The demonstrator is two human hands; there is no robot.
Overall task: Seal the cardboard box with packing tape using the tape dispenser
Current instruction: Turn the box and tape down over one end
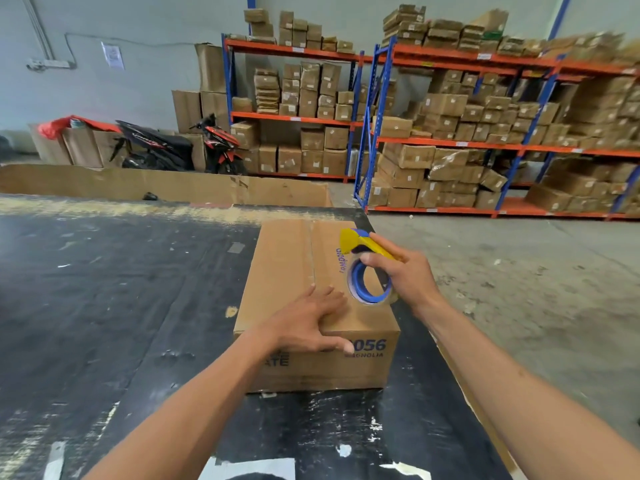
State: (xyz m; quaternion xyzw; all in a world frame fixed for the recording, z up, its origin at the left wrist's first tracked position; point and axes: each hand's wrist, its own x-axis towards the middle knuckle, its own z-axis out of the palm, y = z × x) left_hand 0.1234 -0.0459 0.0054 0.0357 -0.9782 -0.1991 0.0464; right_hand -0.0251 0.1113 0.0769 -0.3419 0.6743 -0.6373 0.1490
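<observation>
Box (311, 306) on black tabletop (121, 289), flaps shut, seam up. Our left hand (308, 323) flat, fingers spread on near top edge, thumb down front. Our right hand (405, 275) clamped on dispenser (367, 268) over top's right side. Shelves (450, 133) behind.

Both your arms reach forward, bare to the elbow. Your left hand (309, 320) lies flat, palm down, fingers spread, thumb hooked downward. Your right hand (403, 271) is raised and curled closed, wrist bent inward.
</observation>
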